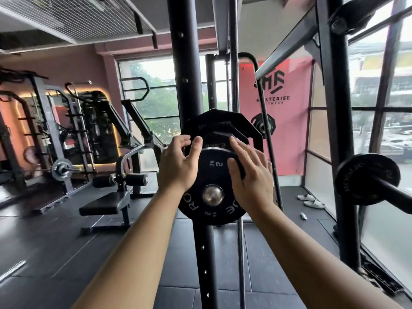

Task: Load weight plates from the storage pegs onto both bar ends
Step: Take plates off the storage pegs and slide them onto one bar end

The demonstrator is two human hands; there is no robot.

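Observation:
A small round black 2 kg plate sits on a chrome-tipped peg in front of the black rack upright. Directly behind it hangs a larger many-sided black plate. My left hand grips the small plate's left rim, fingers curled over the edge. On the right rim, my right hand has its thumb on the face and its fingers reaching over the edge. At the right, a black round plate sits on a dark bar.
A second upright stands at the right beside glass windows. A thin steel rod runs down just right of the plate. A padded bench machine and other racks stand to the left. White slippers lie on the black floor.

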